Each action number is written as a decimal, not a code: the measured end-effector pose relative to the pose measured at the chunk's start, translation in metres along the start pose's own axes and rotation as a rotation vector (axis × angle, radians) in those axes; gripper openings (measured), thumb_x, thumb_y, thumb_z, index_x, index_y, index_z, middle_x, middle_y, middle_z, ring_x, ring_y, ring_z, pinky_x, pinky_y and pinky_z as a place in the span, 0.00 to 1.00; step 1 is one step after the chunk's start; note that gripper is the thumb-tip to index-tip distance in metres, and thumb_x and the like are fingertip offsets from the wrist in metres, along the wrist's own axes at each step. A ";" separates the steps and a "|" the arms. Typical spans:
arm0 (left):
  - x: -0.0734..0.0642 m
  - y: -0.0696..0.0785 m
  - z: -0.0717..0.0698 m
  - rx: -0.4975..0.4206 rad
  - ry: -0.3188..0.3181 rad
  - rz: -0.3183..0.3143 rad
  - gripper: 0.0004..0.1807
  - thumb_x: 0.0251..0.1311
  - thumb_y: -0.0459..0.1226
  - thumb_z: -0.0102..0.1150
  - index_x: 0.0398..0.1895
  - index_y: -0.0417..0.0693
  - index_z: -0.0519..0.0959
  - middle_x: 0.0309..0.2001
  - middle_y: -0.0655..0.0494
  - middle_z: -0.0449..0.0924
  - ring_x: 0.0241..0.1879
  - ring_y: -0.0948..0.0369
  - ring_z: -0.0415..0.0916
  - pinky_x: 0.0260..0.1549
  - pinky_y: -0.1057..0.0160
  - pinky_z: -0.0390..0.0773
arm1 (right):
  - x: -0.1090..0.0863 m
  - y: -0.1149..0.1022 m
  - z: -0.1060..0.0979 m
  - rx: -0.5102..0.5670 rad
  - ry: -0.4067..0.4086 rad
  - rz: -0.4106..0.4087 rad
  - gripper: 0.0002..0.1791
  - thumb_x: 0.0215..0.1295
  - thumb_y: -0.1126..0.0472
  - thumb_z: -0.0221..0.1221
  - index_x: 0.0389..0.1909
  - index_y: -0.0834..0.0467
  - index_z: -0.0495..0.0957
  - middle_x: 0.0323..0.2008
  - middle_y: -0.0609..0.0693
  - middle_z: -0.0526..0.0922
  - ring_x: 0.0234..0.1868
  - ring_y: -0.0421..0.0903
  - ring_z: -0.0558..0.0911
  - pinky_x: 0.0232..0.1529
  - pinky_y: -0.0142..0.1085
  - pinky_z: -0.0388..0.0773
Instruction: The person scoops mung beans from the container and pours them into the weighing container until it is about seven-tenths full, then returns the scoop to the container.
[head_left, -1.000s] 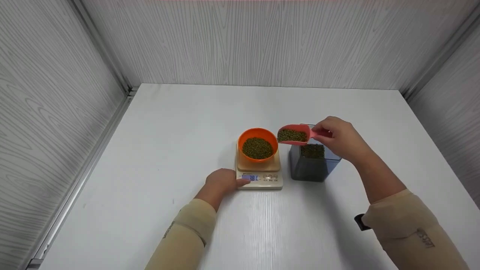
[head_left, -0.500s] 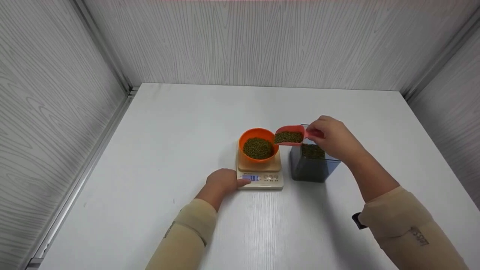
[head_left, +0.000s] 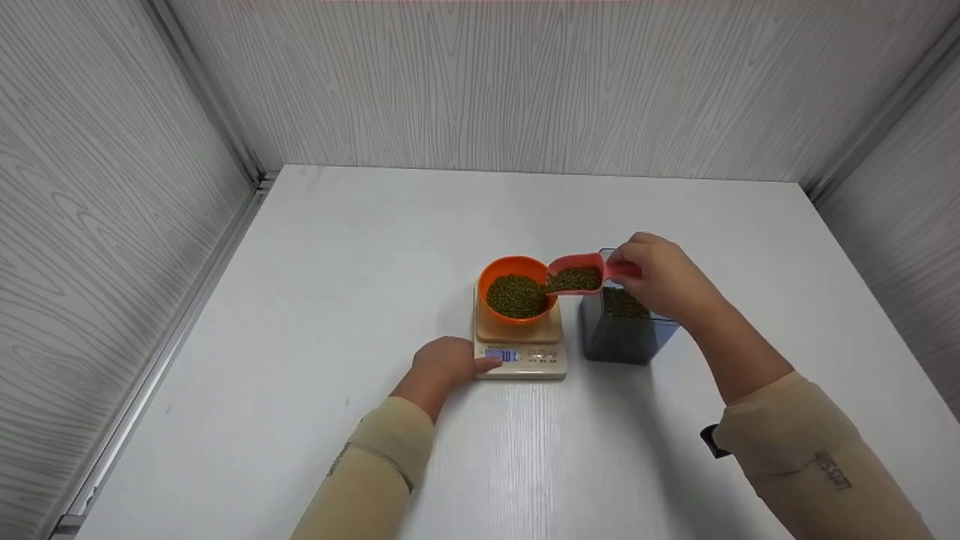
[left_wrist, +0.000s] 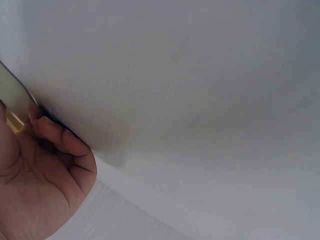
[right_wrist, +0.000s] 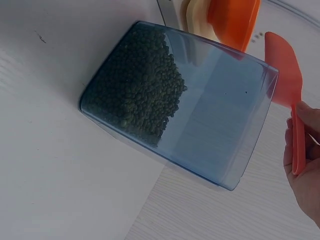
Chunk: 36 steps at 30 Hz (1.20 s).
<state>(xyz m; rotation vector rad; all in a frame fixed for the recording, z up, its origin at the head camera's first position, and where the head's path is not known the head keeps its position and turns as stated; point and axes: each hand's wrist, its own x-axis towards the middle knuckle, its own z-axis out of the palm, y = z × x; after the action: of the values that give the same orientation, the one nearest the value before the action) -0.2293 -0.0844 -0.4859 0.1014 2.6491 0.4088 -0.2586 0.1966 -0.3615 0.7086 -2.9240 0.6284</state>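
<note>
My right hand [head_left: 664,279] pinches the handle of a red scoop [head_left: 589,260] loaded with green mung beans. The scoop's tip overlaps the right rim of an orange bowl [head_left: 496,268], and its blade lies nearly level. Mung beans [head_left: 516,297] cover the bowl's bottom. Under the bowl is a kitchen scale [head_left: 534,369], its lit display showing digits like 381. My left hand [head_left: 445,361] grips the scale's front left corner, thumb on top beside the display. In the left wrist view its fingers [left_wrist: 75,145] curl at the scale's edge.
Right of the scale stands a clear bluish bin [head_left: 619,343], below my right hand. The right wrist view shows mung beans [right_wrist: 145,85] inside its lower part. The white table [head_left: 360,247] is bounded by a grey wood-grain panel [head_left: 487,90] behind and others at the sides.
The right hand has moved the loaded scoop left, from beside the bowl to over its right rim. The left hand and the scale have stayed in place, and the display looks the same.
</note>
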 end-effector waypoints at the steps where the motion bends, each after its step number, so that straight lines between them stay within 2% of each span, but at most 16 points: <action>1: 0.000 0.000 0.000 0.001 0.001 -0.001 0.33 0.52 0.66 0.48 0.31 0.44 0.80 0.33 0.53 0.78 0.34 0.57 0.73 0.43 0.55 0.73 | 0.000 -0.001 0.000 -0.002 -0.003 0.001 0.07 0.58 0.66 0.59 0.38 0.62 0.79 0.35 0.54 0.75 0.37 0.50 0.75 0.40 0.45 0.76; 8: -0.001 0.001 0.000 -0.004 0.009 -0.006 0.33 0.52 0.66 0.48 0.31 0.44 0.80 0.34 0.52 0.79 0.35 0.57 0.74 0.44 0.55 0.73 | 0.002 -0.005 0.000 -0.032 0.013 0.008 0.07 0.56 0.67 0.60 0.37 0.61 0.80 0.34 0.53 0.76 0.38 0.49 0.74 0.41 0.44 0.76; 16: 0.000 0.001 0.000 -0.001 0.012 0.002 0.32 0.53 0.65 0.48 0.30 0.45 0.80 0.33 0.52 0.78 0.35 0.57 0.74 0.44 0.55 0.73 | 0.005 -0.011 0.000 -0.054 0.034 -0.041 0.08 0.56 0.69 0.60 0.38 0.63 0.80 0.34 0.55 0.76 0.37 0.50 0.75 0.41 0.44 0.76; 26: 0.000 0.001 0.001 0.004 0.027 0.016 0.30 0.53 0.65 0.48 0.23 0.47 0.78 0.29 0.53 0.76 0.32 0.57 0.72 0.40 0.55 0.74 | 0.007 -0.016 0.002 -0.079 0.029 -0.054 0.06 0.55 0.68 0.60 0.36 0.61 0.80 0.32 0.53 0.76 0.37 0.49 0.74 0.41 0.43 0.76; 30: 0.001 0.001 0.002 0.017 0.039 0.029 0.30 0.53 0.65 0.48 0.23 0.47 0.78 0.30 0.53 0.77 0.31 0.57 0.72 0.38 0.55 0.74 | 0.008 -0.019 0.003 -0.099 0.016 -0.041 0.07 0.55 0.68 0.61 0.35 0.60 0.80 0.32 0.52 0.75 0.37 0.48 0.73 0.42 0.42 0.75; 36: 0.001 -0.001 0.002 0.012 0.034 0.028 0.31 0.53 0.65 0.48 0.24 0.46 0.78 0.30 0.52 0.77 0.32 0.57 0.72 0.41 0.55 0.73 | 0.008 -0.025 0.003 -0.110 0.004 -0.047 0.07 0.56 0.68 0.61 0.37 0.61 0.80 0.33 0.53 0.75 0.38 0.49 0.73 0.42 0.42 0.76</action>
<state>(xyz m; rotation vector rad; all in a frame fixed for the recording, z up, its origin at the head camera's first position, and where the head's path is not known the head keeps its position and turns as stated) -0.2295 -0.0841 -0.4885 0.1362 2.6865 0.4074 -0.2547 0.1716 -0.3531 0.7593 -2.9018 0.4599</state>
